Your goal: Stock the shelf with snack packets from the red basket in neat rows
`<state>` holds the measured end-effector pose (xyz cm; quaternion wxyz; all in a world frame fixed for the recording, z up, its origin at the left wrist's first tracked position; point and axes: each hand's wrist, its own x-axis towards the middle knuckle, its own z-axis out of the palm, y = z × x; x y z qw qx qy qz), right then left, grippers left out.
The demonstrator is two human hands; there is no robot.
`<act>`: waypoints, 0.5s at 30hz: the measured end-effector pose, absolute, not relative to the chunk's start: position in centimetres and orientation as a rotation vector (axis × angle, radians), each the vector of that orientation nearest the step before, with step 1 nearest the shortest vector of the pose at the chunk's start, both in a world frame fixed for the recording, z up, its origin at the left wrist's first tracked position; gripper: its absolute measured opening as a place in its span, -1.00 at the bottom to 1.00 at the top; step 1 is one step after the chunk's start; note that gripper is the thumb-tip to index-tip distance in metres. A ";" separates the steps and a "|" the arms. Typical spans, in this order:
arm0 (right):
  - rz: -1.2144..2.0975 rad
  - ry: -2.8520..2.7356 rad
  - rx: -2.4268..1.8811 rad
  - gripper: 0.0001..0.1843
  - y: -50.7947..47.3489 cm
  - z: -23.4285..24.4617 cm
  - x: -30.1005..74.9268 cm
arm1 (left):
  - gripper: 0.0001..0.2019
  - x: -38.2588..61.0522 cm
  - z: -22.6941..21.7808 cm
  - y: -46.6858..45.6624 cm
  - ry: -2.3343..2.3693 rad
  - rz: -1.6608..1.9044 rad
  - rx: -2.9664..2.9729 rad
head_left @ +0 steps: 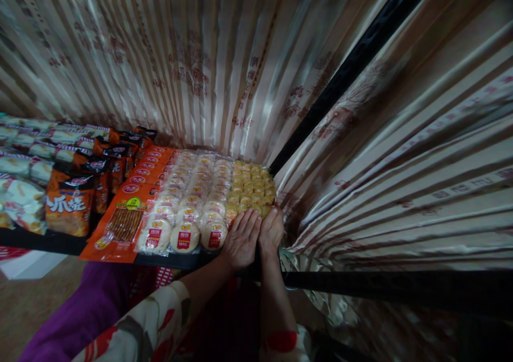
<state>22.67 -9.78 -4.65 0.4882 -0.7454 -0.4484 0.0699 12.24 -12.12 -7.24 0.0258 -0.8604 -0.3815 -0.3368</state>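
Flanking both hands (256,236): pastry packs (188,212), curtain (401,180), black rail (393,287).

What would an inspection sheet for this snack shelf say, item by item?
Surface: black shelf, covered with rows of packets.
Job's things: small yellow pastries in the rightmost row; both hands rest at its near end.
Clutter: round white cakes, orange packets, dark snack bags.
Hands: left hand lies flat, fingers stretched out; right hand is close beside it, its fingers too foreshortened to judge.
Cables: nothing seen.
Surroundings: striped curtain behind and to the right, crossed by a black bar.
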 end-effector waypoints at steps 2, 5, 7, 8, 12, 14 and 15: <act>0.164 -1.088 -1.839 -0.39 -9.7 -4.7 22.7 | -0.50 12.2 -7.2 -12.1 -1.184 -1.034 -2.662; 0.152 -1.100 -1.862 -0.41 -9.5 -5.1 22.7 | -0.51 12.3 -7.3 -12.1 -1.195 -1.034 -2.648; 0.143 -1.114 -1.868 -0.42 -9.4 -5.3 22.7 | -0.51 12.4 -7.4 -12.1 -1.195 -1.044 -2.643; 0.137 -1.118 -1.876 -0.42 -9.4 -5.3 22.8 | -0.51 12.4 -7.4 -12.2 -1.195 -1.050 -2.643; 0.088 -1.186 -1.936 -0.45 -9.4 -4.9 22.9 | -0.49 12.3 -7.2 -12.2 -1.217 -1.067 -2.663; -0.009 -1.278 -1.947 -0.49 -9.6 -4.5 23.1 | -0.48 12.2 -7.1 -12.2 -1.221 -1.067 -2.680; -0.086 -1.318 -1.947 -0.50 -9.6 -4.2 23.1 | -0.47 12.2 -7.1 -12.2 -1.221 -1.068 -2.685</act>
